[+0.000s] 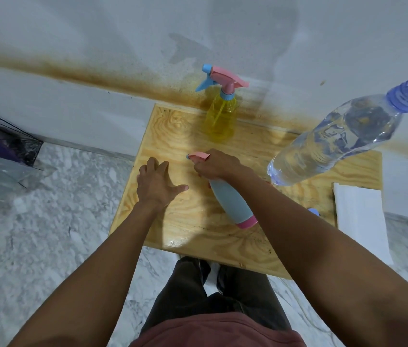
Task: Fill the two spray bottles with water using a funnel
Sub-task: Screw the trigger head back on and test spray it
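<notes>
A light blue spray bottle (pixel 230 201) with a pink base stands on the wooden table (pixel 172 136). My right hand (pixel 216 164) is shut around its pink spray head. My left hand (pixel 157 185) hovers open, fingers spread, just left of that bottle and holds nothing. A yellow spray bottle (pixel 220 116) with a pink and blue trigger head stands at the table's far edge by the wall. A large clear water bottle (pixel 343 136) with an uncapped blue neck stands at the right. No funnel is visible.
A white folded sheet (pixel 360 221) lies at the table's right edge, with a small blue object (pixel 314 211) beside my right forearm. A clear plastic bag (pixel 0 169) and dark items lie on the marble floor at the left. The stained wall is right behind the table.
</notes>
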### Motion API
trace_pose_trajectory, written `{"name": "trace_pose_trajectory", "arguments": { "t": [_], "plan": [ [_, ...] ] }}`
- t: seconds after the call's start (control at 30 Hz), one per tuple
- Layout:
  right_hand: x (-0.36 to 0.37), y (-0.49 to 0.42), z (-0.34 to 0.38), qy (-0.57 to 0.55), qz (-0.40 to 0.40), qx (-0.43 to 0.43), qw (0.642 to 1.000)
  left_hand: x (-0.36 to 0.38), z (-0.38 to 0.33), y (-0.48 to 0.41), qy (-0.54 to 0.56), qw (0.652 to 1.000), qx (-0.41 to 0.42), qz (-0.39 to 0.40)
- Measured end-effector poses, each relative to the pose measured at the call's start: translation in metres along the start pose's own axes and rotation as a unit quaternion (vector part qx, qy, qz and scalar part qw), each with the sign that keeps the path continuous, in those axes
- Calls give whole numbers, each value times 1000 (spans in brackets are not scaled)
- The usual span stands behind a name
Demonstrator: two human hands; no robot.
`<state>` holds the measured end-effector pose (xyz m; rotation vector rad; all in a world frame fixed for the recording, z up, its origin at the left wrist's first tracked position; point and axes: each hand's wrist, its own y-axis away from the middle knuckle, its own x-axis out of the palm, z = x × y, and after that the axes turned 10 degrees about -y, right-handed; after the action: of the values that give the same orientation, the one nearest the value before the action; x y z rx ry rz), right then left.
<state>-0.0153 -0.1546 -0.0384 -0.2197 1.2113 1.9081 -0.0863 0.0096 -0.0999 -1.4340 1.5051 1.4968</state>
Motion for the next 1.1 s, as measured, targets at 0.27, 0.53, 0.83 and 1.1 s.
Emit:
{"name": "trace_pose_trajectory", "arguments": {
  "t": [0.27, 0.53, 0.83, 1.1],
  "plan": [
    [-4, 3, 6, -5, -28, -15, 999, 0, 0, 0, 1, 1000, -2, 3],
    [-6, 10, 9, 22, -17, -7, 1000, -1, -1, 1, 9, 1000, -4, 3],
    [-14, 20, 4, -176, -29, -70, 982, -2, -1, 1, 1, 1000, 1, 1],
    [-33, 46, -1, -429, -35, -248, 868, -2, -1, 0, -11, 1000, -2, 6]
  ]
}}
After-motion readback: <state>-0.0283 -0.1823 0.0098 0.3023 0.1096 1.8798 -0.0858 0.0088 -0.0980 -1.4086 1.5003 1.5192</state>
